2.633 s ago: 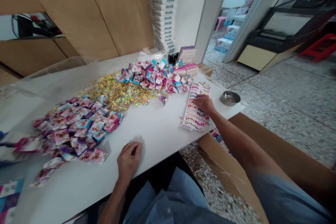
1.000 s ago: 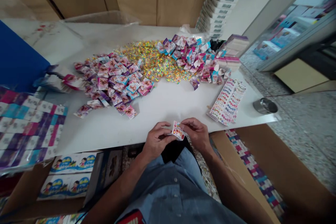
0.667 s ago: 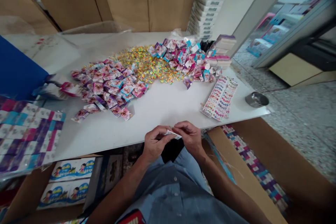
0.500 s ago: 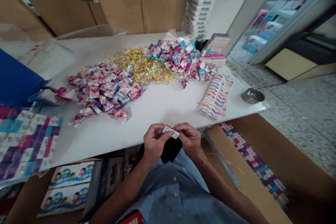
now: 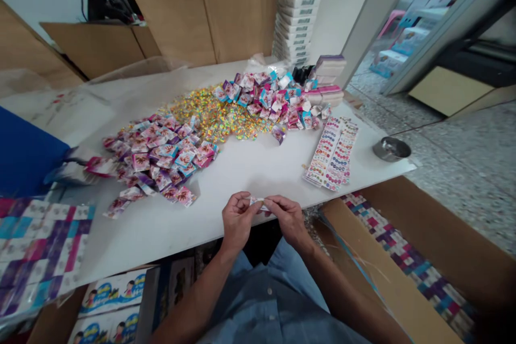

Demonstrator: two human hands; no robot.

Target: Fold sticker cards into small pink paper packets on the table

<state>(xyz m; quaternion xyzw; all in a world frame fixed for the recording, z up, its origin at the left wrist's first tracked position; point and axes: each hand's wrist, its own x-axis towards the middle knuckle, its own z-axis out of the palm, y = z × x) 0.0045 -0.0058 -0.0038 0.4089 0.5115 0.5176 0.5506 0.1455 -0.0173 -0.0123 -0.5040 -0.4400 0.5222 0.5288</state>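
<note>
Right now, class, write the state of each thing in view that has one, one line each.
Small printed card: pinched between left hand and right hand
Round steel bowl: upright on the white table
Brown cardboard carton: open, flaps spread
Coloured sticker sheets: lying flat, overlapping

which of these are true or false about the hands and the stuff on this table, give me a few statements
1. The left hand and right hand both pinch a small printed slip. True.
2. The steel bowl stands on the floor. False: it stands on the white table, near its right edge.
3. Gold holographic flakes lie between two heaps of pink and blue packets. True.
4. The sticker sheets lie inside the cardboard box. False: they lie on the white table, beyond and right of the right hand.
</note>
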